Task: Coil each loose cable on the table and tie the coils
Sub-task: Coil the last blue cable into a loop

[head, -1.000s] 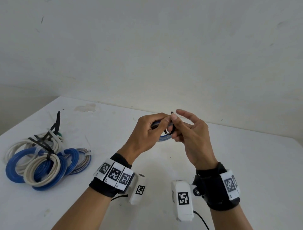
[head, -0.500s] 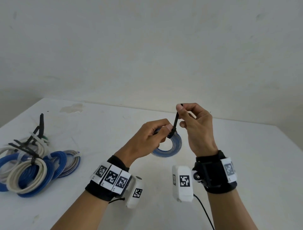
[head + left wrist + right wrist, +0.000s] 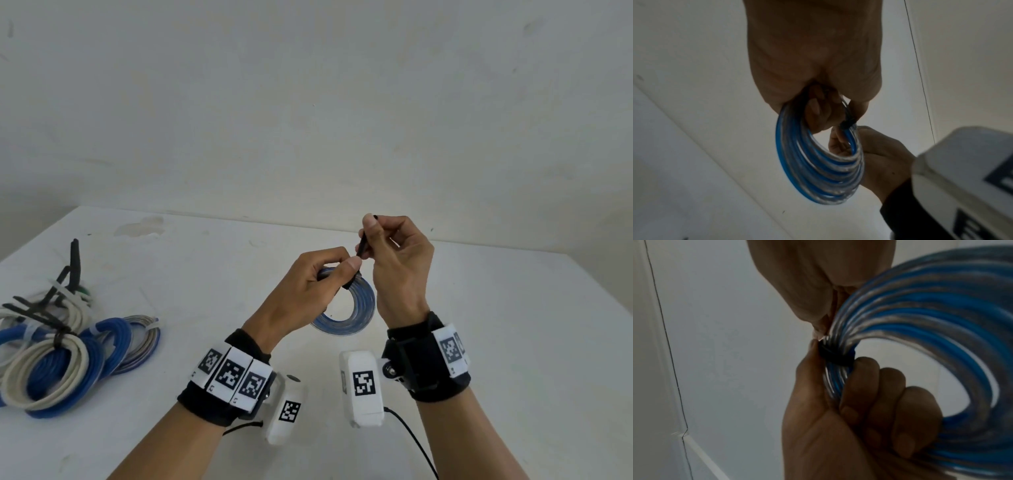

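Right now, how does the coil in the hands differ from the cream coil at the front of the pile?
The blue-and-clear coil hangs off the table, gripped by the left hand; the cream coil lies flat. The right hand pinches the held coil's black tie; the cream coil's tie is free. Both are wound rings.

From head height we look down at the bench (image 3: 513, 342); both wrist views look up, very close, sharing the coil (image 3: 818, 170) and hands (image 3: 849, 418).

Tied coils (image 3: 65, 346) crowd the table's (image 3: 513, 342) left edge — the surface right of them lies open.
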A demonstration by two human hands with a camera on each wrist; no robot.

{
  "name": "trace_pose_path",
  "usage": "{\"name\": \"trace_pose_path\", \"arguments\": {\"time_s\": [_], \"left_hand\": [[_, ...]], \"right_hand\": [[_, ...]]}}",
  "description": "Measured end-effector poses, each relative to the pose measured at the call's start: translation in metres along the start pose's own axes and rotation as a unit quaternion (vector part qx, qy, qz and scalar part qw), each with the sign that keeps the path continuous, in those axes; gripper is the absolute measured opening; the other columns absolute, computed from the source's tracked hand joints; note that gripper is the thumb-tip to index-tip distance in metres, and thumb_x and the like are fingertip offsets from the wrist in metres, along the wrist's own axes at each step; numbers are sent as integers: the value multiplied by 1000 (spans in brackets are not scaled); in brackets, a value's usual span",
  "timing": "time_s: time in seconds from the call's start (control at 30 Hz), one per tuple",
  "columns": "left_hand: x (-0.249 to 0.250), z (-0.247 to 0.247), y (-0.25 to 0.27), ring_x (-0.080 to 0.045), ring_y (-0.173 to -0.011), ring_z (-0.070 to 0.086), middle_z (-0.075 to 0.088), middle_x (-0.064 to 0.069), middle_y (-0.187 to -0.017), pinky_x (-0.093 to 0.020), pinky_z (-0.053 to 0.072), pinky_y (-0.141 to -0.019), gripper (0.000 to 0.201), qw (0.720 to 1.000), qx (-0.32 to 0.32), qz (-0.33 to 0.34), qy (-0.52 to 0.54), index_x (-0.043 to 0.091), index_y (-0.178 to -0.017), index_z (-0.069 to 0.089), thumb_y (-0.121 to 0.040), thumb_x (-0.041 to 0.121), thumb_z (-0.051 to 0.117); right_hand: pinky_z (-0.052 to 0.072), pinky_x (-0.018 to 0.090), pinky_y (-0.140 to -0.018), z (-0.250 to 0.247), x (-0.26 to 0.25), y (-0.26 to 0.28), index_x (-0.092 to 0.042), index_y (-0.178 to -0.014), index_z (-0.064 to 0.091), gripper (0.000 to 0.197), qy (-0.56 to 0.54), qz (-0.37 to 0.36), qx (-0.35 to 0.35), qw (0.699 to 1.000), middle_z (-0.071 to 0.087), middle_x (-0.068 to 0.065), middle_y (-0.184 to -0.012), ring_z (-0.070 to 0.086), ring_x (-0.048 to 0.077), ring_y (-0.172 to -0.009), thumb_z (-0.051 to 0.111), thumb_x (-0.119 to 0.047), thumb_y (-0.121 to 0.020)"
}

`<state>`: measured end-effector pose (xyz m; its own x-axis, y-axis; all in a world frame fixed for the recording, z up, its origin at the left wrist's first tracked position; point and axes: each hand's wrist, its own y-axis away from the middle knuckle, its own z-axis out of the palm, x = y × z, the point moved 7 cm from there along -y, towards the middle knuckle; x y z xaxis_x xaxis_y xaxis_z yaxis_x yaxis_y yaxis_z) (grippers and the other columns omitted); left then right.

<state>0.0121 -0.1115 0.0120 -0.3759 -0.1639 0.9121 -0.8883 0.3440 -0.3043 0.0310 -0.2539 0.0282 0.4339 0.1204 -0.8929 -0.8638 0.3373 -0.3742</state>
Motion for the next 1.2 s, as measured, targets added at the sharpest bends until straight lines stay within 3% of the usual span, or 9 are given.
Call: {"name": "trace_pose_path", "arguments": {"time_s": [0.17, 0.37, 0.5, 0.7, 0.8, 0.9, 1.03, 1.13, 1.2], "left_hand": [[-9, 2, 1, -22, -53, 27, 33, 5, -54, -35, 30, -51, 36, 1000, 12, -21, 7, 4, -83, 61, -105, 31, 52], [-17, -11, -1, -18, -52, 25, 29, -6, -60, -27, 29, -47, 38, 994, 67, -50, 70, 23, -74, 68, -102, 44, 54], [-16, -7, 0, -21, -53, 26, 30, -2, -56, -28, 32, -47, 38, 993, 81, -49, 67, 17, -82, 69, -101, 46, 54], [-24, -7, 8, -18, -46, 30, 38, 10, -49, -30, 31, -46, 37, 995, 78, -45, 40, 5, -88, 66, -103, 36, 53], [-23, -15, 17, -16, -45, 31, 39, 10, -49, -29, 31, -45, 32, 996, 62, -56, 35, 13, -84, 67, -104, 34, 53], [-25, -33, 37, -12, -45, 23, 29, 6, -54, -23, 25, -43, 35, 986, 53, -115, 113, 18, -72, 58, -104, 31, 52], [-23, -63, 76, -5, -42, 20, 28, 6, -54, -21, 14, -42, 23, 942, 84, -170, 277, 9, -91, 49, -104, 28, 50], [-17, -87, 96, -8, -45, 30, 40, -1, -59, -21, 28, -44, 29, 924, 100, -161, 334, 10, -91, 59, -95, 39, 61], [-10, -104, 106, -15, -62, 48, 53, -8, -78, -32, 48, -63, 49, 924, 122, -142, 335, 9, -102, 63, -84, 54, 70]], "right_hand": [[48, 27, -56, -1, 9, 0, 3, -92, 66, 17, 2, 18, 9, 1000, 65, 8, -70, 53, 18, -55, 71, -14, -95], [42, 24, -61, 19, 23, 5, -3, -105, 73, 22, -7, 138, -182, 974, 57, 3, -72, 44, 10, -56, 62, -21, -99], [50, 25, -61, 22, 17, 6, 3, -102, 73, 18, -24, 95, -133, 986, 62, 4, -70, 50, 12, -58, 63, -12, -99], [53, 30, -63, 20, 36, 17, -4, -100, 74, 16, -70, 139, -84, 984, 64, 1, -74, 52, 13, -57, 61, -14, -99], [51, 27, -60, 29, 40, 26, -4, -99, 75, 17, -103, 172, -79, 976, 63, 3, -75, 50, 13, -57, 62, -15, -98], [52, 22, -60, 54, 40, 44, -3, -104, 72, 17, -159, 236, -97, 954, 63, 1, -75, 49, 8, -56, 60, -14, -99], [51, 16, -57, 101, 22, 77, -1, -108, 69, 18, -216, 295, -140, 920, 65, 2, -76, 50, 5, -55, 58, -13, -101], [54, 17, -59, 130, 1, 96, 0, -101, 69, 15, -231, 292, -168, 913, 67, 7, -79, 53, 8, -57, 60, -11, -98], [56, 19, -63, 141, -17, 104, 1, -91, 68, 14, -219, 252, -184, 924, 66, 11, -80, 55, 10, -57, 63, -11, -96]]}}
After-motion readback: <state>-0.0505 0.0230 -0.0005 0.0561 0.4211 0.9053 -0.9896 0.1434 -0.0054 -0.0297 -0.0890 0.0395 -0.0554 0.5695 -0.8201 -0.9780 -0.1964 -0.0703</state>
